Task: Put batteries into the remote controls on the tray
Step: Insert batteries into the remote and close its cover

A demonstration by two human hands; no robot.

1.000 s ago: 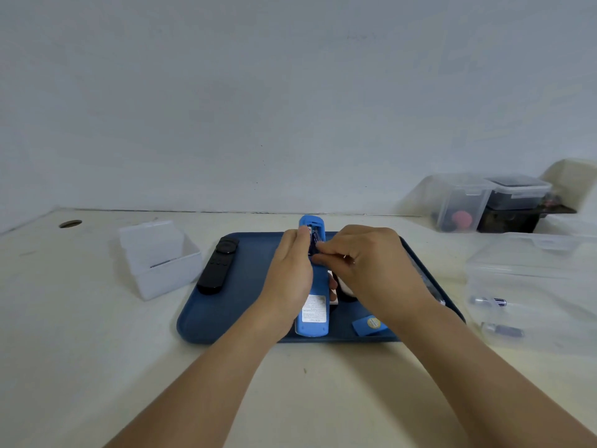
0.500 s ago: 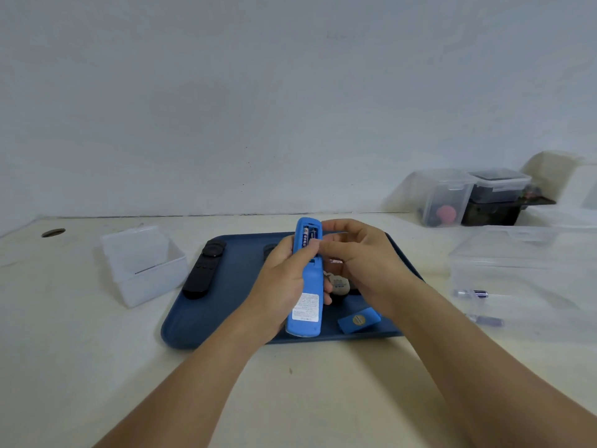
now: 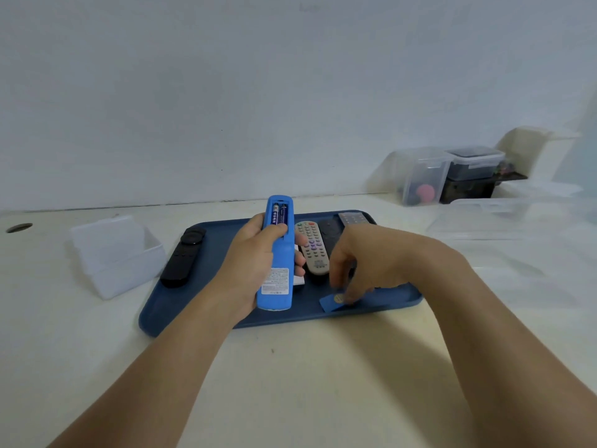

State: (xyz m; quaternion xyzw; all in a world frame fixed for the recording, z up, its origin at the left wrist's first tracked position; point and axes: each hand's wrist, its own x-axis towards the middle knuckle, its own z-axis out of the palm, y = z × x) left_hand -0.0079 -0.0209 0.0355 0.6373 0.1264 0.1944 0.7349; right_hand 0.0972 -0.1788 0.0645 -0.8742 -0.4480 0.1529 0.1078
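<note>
My left hand (image 3: 255, 263) grips a blue remote (image 3: 277, 276) held back side up above the dark blue tray (image 3: 200, 295). Its battery compartment is uncovered and two batteries (image 3: 279, 215) lie side by side in it. My right hand (image 3: 365, 266) reaches down to the tray's near right part, fingertips on the blue battery cover (image 3: 332, 301) lying there. On the tray also lie a grey remote (image 3: 314, 248) with coloured buttons, a black remote (image 3: 331, 236) beside it, another grey one (image 3: 353, 218) at the far right corner, and a black remote (image 3: 183, 257) at the left.
An open white plastic box (image 3: 113, 257) stands left of the tray. A large clear container (image 3: 517, 221) sits to the right, with more clear boxes (image 3: 423, 176) and a dark box against the wall behind it. A round hole (image 3: 19, 227) marks the table's far left.
My right hand left the blue remote's compartment and dropped to the blue cover on the tray. My left hand still holds the remote, whose batteries now show.
</note>
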